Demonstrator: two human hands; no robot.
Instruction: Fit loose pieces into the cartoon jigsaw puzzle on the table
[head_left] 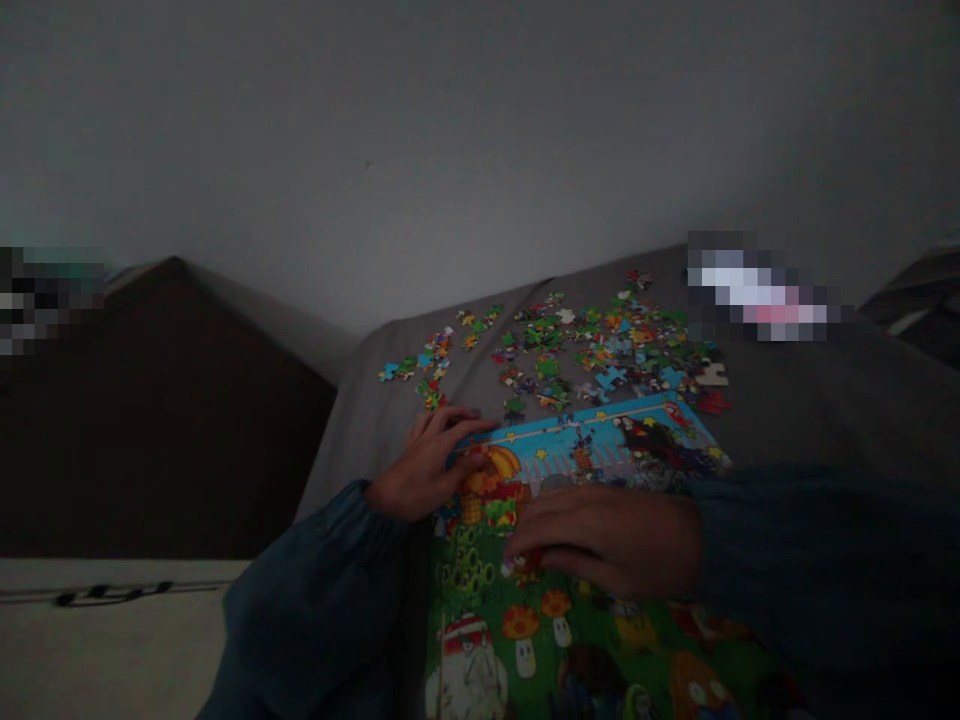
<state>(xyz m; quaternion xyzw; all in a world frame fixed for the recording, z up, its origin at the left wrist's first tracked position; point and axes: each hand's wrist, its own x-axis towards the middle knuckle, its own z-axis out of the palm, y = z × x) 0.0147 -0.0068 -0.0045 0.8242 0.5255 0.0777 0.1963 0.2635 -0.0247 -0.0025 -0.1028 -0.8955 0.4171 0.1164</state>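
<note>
A colourful cartoon jigsaw puzzle point(480, 690) lies on the grey cloth surface, its picture showing mushrooms, green plants and a blue, starry upper border. My left hand point(431, 465) rests at the puzzle's upper left corner, fingers spread apart over the edge, holding nothing I can see. Over the middle of the picture lies my right hand point(607, 535), fingers stretched to the left and thumb apart below them. Its fingertips touch the puzzle near a small red figure. Beyond the top edge, loose jigsaw pieces point(547, 368) are scattered, some close to my left fingers.
The grey cloth surface point(349, 430) runs back to a pale wall point(375, 180). A blurred-out object point(757, 290) lies at the back right. To the left stands a dark brown panel point(172, 420), with a black cable point(112, 594) on the light floor below. The scene is dim.
</note>
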